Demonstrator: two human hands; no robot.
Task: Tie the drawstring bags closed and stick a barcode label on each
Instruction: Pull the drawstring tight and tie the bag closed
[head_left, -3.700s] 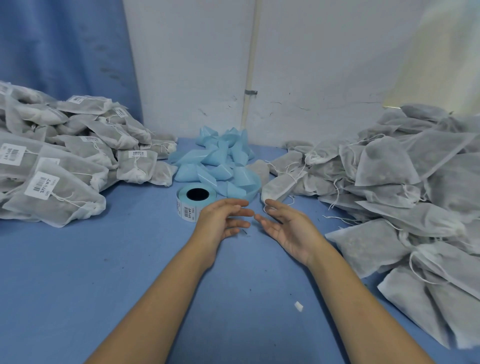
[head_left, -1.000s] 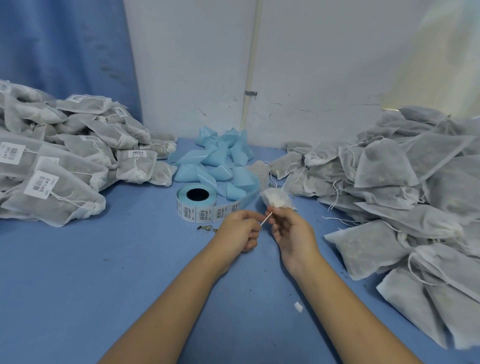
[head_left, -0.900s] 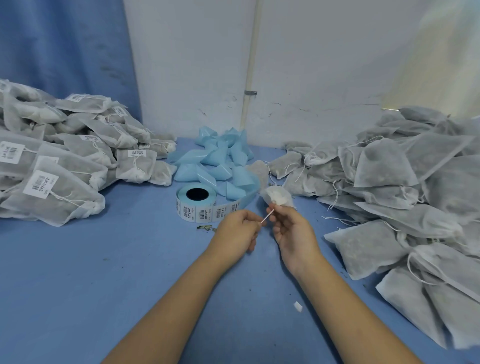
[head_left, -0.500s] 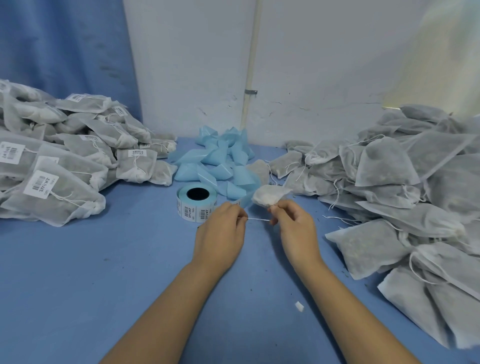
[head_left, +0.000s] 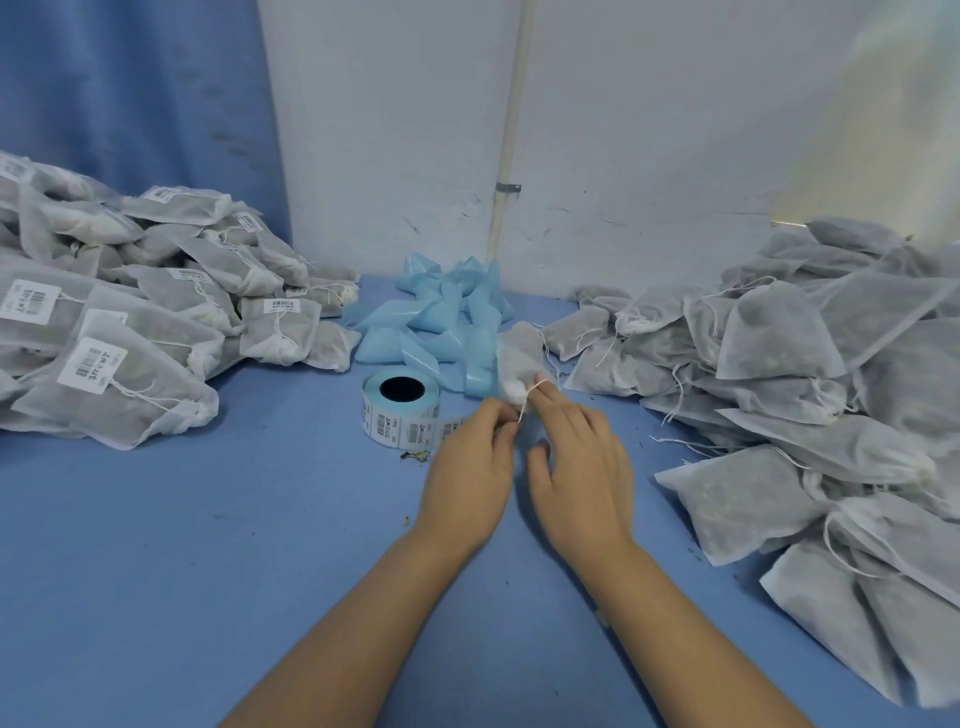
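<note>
A small white mesh drawstring bag (head_left: 521, 358) lies just beyond my fingertips, its gathered neck toward me. My left hand (head_left: 470, 467) pinches the white drawstring (head_left: 529, 397) near its fingertips. My right hand (head_left: 579, 467) has the string looped over its forefinger tip, the other fingers loosely spread. A roll of barcode labels (head_left: 400, 410) on a blue core stands left of my left hand, with a strip of labels trailing toward it.
Labelled, tied bags (head_left: 119, 322) are heaped at the left. Unlabelled bags (head_left: 810, 374) are piled at the right, reaching the near right edge. Used blue backing strip (head_left: 436, 322) is bunched by the wall corner. The blue table (head_left: 182, 571) stretches in front.
My hands have drawn closer together and moved slightly forward. The string, stretched level between them before, now runs up in a loop over my right forefinger. The bag has turned its neck toward me.
</note>
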